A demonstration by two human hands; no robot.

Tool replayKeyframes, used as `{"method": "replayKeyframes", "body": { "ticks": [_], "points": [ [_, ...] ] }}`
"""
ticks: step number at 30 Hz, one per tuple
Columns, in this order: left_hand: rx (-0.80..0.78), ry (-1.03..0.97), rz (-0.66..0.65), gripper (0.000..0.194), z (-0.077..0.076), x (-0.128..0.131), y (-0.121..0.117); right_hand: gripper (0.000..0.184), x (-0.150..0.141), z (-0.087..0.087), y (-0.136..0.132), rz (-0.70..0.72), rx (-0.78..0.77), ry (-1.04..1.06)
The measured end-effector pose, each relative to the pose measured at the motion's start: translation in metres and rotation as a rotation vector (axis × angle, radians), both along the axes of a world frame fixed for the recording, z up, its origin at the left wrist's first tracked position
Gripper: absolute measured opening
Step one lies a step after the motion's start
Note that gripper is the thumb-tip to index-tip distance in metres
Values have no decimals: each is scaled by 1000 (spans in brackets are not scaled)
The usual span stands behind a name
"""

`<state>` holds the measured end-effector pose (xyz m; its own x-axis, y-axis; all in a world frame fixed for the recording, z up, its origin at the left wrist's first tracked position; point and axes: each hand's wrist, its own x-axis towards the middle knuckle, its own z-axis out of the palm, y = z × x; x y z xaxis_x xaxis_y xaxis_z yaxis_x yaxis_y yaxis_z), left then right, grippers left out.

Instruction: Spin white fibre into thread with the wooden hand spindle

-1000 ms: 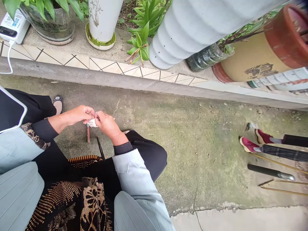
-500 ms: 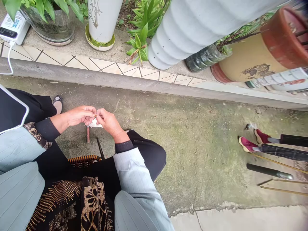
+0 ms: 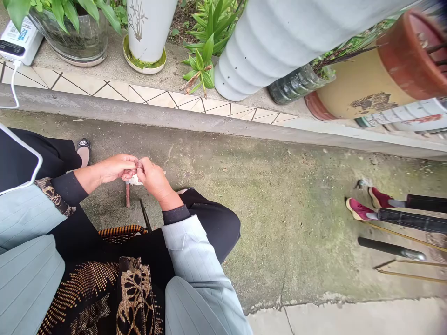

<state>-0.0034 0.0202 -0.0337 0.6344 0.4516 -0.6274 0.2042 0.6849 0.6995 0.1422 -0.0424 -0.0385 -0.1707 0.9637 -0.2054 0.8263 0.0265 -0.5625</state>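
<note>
My left hand (image 3: 117, 168) is closed, thumb and fingers pinched together in front of my knees. My right hand (image 3: 152, 178) meets it fingertip to fingertip, also pinched. Whatever lies between the fingertips is too small and covered to name. Just beneath them shows a white thing (image 3: 135, 180), mostly hidden by the fingers; I cannot tell whether a hand touches it. Below it a short reddish-brown stick (image 3: 127, 195) points down, its upper end hidden.
A dark thin bar (image 3: 145, 215) and an orange-and-black striped woven edge (image 3: 122, 231) lie between my legs. Ahead runs a tiled ledge (image 3: 157, 98) with potted plants and a white power bank (image 3: 21, 41) with a cable. At right, another person's red shoes (image 3: 361, 209) stand on the concrete.
My right hand has shifted slightly left and turned over the fingertips. The white thing is more covered, and the tiny orange-brown bit between the fingers no longer shows.
</note>
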Motion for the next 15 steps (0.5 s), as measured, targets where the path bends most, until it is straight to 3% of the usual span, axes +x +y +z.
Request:
{"method": "replayKeyframes", "body": {
  "ticks": [9, 15],
  "points": [
    [-64, 3, 261, 7, 0, 12, -7, 17, -19, 7, 0, -77, -39, -261],
    [-22, 8, 259, 6, 4, 9, -9, 17, -14, -2, 2, -125, 13, -205]
  ]
}}
